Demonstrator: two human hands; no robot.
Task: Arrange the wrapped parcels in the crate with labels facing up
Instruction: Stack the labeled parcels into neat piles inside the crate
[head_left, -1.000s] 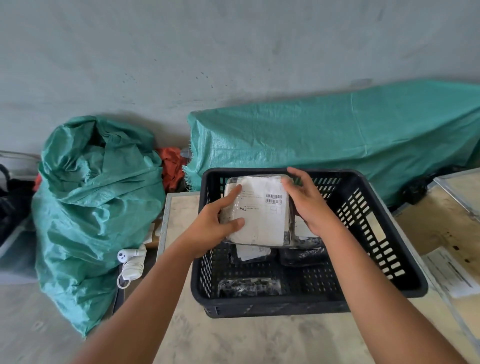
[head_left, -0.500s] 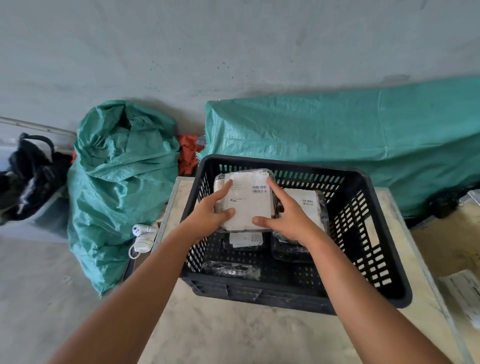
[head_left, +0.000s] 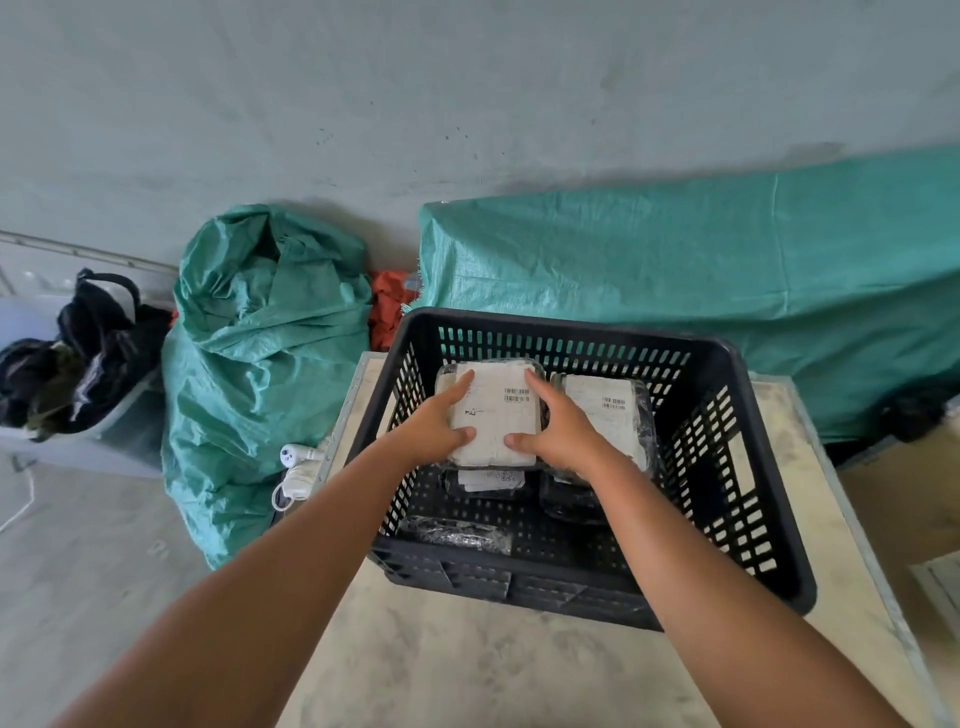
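Inside the black slotted plastic crate (head_left: 727, 467) on the tabletop (head_left: 467, 665), left hand (head_left: 434, 428) and right hand (head_left: 563, 434) are gripping the plastic-wrapped white-labelled parcel (head_left: 493, 415), fingers curled round its sides, label up, sitting atop other parcels.

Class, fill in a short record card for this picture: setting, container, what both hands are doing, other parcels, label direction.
setting: black crate on a pale table
left hand: grips the left edge of the held parcel
right hand: grips its right edge
held parcel label: faces up, barcode showing
other parcels: second parcel beside it, label up; dark parcel near the front wall, no label visible
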